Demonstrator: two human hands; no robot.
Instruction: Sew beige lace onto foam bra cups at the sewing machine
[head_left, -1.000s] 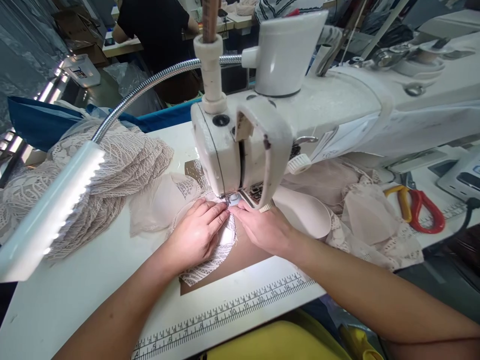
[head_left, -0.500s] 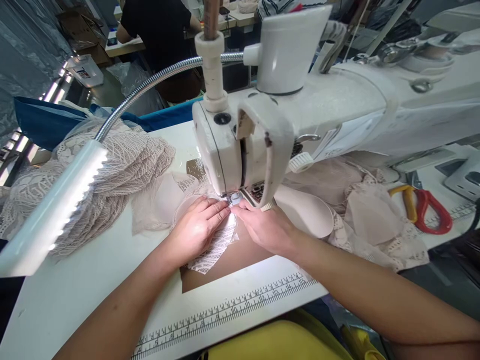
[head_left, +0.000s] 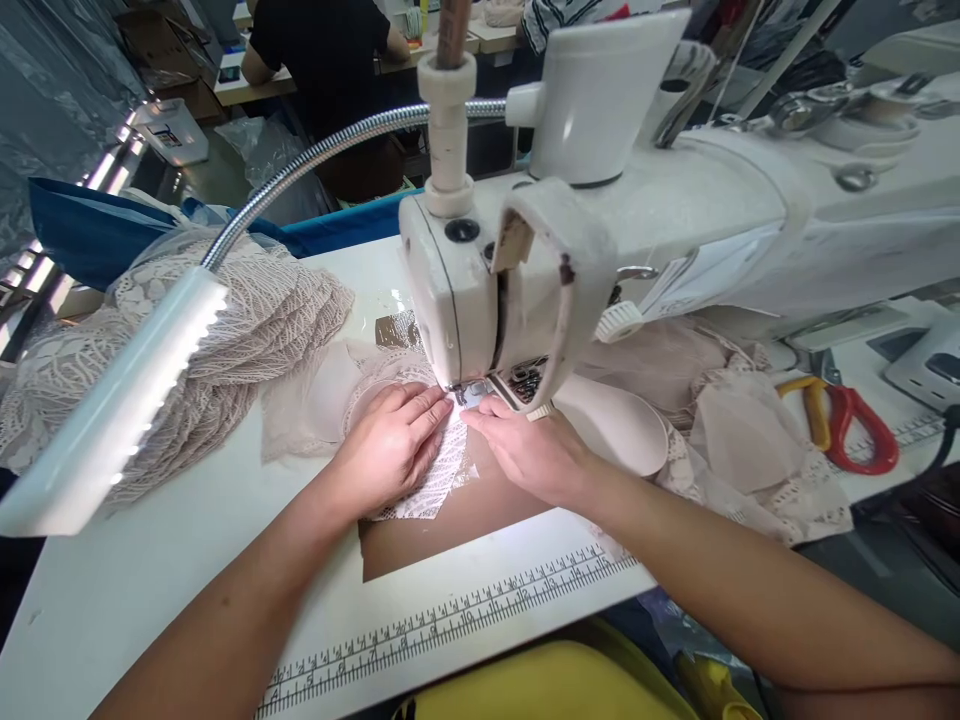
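At the sewing machine (head_left: 517,270), my left hand (head_left: 394,435) lies flat with its fingers stretched over a pale lace piece (head_left: 442,480). Its fingertips are just left of the presser foot (head_left: 460,394). My right hand (head_left: 532,440) is closed, thumb and forefinger pinching the lace piece's right edge close to the foot; the remaining fingers are curled and partly hidden behind the machine's guard. A sheer cup-shaped part (head_left: 330,395) of the work spreads out beyond my left hand. Under the lace is a brown plate (head_left: 420,550).
A stack of lace pieces (head_left: 255,320) is at the left, beneath a lit lamp (head_left: 120,400). On the right are beige sheer fabric (head_left: 742,430) and red-and-yellow-handled scissors (head_left: 862,430). A printed ruler (head_left: 450,630) runs along the front edge. Another person (head_left: 322,70) sits beyond the machine.
The lace piece has moved a little away from me towards the machine and turned slightly, its lower corner shifting right. The view has shifted a little; both hands keep their places beside the presser foot.
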